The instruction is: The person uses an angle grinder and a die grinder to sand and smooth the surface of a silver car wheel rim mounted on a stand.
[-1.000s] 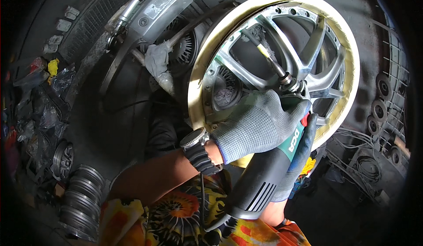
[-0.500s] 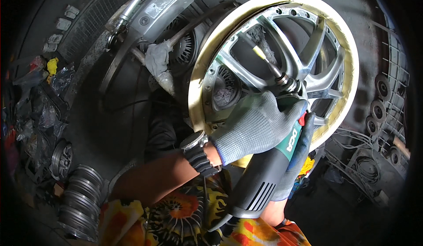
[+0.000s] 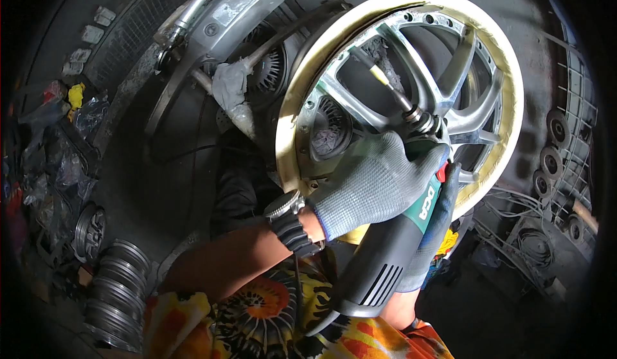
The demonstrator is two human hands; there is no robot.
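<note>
A green and black electric straight grinder (image 3: 379, 266) runs slantwise from my lap up to a large spoked wheel rim (image 3: 283, 127). My left hand (image 3: 379, 182), in a grey knit glove, closes around the grinder's front end near the collet. From the right and below, my right hand (image 3: 440, 246), gloved too, wraps the green body, partly hidden behind it. The long bit (image 3: 382, 76), yellow-banded with a grey end, reaches into an opening between two spokes. Whether its tip touches metal, I cannot tell. The rim's outer ring is pale gold and its spokes are bare silver.
A grey metal machine arm (image 3: 238, 15) stands at upper left, a cloth-wrapped bar (image 3: 231, 92) below it. Stacked metal rings (image 3: 119, 295) and plastic scraps (image 3: 54, 147) lie left. On the right are round discs (image 3: 558, 127), a wire grid (image 3: 578, 102) and coiled cable (image 3: 533, 246).
The grinder's bit tip has shifted very slightly downward and right. Both hands keep the same grip, and the rim has barely moved.
</note>
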